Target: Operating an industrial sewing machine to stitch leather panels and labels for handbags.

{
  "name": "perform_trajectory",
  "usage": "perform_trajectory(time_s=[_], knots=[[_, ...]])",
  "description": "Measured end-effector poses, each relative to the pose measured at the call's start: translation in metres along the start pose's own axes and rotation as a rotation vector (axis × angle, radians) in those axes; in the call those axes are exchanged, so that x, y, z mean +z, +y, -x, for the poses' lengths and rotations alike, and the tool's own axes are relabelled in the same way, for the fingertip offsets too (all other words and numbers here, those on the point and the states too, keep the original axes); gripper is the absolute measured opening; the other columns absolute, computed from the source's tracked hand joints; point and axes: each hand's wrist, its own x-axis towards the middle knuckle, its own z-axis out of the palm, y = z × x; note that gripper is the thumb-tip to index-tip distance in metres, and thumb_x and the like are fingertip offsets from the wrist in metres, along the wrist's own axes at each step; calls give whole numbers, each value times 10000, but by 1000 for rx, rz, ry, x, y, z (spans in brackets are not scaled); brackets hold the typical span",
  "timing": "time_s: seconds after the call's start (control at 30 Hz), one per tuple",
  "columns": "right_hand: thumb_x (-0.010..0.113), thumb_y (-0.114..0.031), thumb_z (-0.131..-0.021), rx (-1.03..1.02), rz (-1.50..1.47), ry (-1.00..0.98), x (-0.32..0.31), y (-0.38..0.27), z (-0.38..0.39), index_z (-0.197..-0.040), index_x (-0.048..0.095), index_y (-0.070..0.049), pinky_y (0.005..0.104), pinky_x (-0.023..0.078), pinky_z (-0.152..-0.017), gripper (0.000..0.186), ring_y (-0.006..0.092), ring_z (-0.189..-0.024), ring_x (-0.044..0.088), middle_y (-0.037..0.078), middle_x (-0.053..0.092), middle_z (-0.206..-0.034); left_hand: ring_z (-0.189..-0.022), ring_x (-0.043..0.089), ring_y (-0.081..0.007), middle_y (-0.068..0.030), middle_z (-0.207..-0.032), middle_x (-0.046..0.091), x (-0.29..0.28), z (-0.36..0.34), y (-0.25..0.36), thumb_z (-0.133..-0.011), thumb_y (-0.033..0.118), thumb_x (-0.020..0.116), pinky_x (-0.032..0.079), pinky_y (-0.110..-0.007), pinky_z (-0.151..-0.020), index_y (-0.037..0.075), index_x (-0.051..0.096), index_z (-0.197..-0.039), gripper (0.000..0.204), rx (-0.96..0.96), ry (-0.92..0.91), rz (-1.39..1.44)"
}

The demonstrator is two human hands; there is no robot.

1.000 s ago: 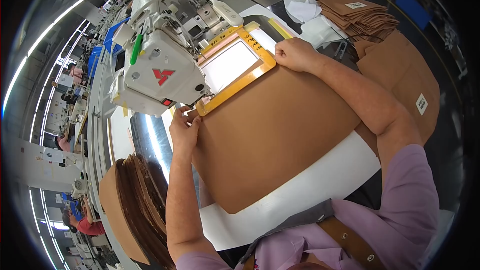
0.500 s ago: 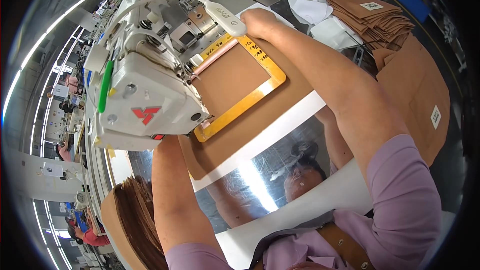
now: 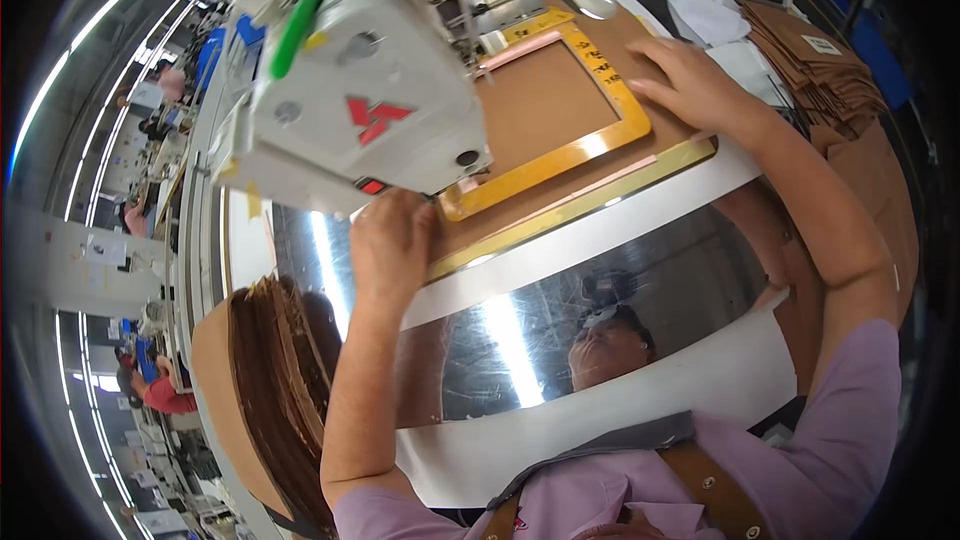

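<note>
A white sewing machine head (image 3: 330, 120) with a red emblem fills the upper middle. Beside it, an orange-yellow rectangular frame (image 3: 540, 170) lies on a brown panel (image 3: 540, 110), with a pale yellow strip (image 3: 560, 225) along the near side. My left hand (image 3: 390, 240) is curled on the panel's left part, fingers partly tucked below the machine head at the frame's near left corner. My right hand (image 3: 685, 85) rests on the panel beside the frame's right end, thumb and forefinger apart.
Curved brown pieces (image 3: 260, 390) stand stacked at the lower left; more brown panels (image 3: 800, 60) lie piled at right. A shiny metal plate (image 3: 590, 340) and white sheet (image 3: 700, 420) are in front of me. Other workers (image 3: 165, 395) sit along the left.
The brown panel has slid away from me, beneath the frame and machine, exposing the metal plate. My right hand reached farther forward, then came back right; my left hand reappears below the machine head.
</note>
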Motion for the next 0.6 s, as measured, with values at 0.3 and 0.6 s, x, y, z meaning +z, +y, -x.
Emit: perform_trajectory(time_s=[0.3,0.6], knots=[[530,-349,-1058,42,73,-124,3,-17,38,-1493,453,48,414,294,-1234,593,339,-1509,349,229,441,-1569,-1516,338,-345,-245,-1582,420,39,32,-12,-1031,311,446,186,-546,-1239,-89,421,-1503,619,67,78,-310],[502,-368,-1068,54,132,-126,7,-20,37,-1513,437,25,479,182,-1271,598,306,-1524,331,213,437,-1579,-1467,422,-339,-212,-1540,487,28,30,-22,-1033,304,464,170,-562,-1236,-45,467,-1488,573,37,156,-206]])
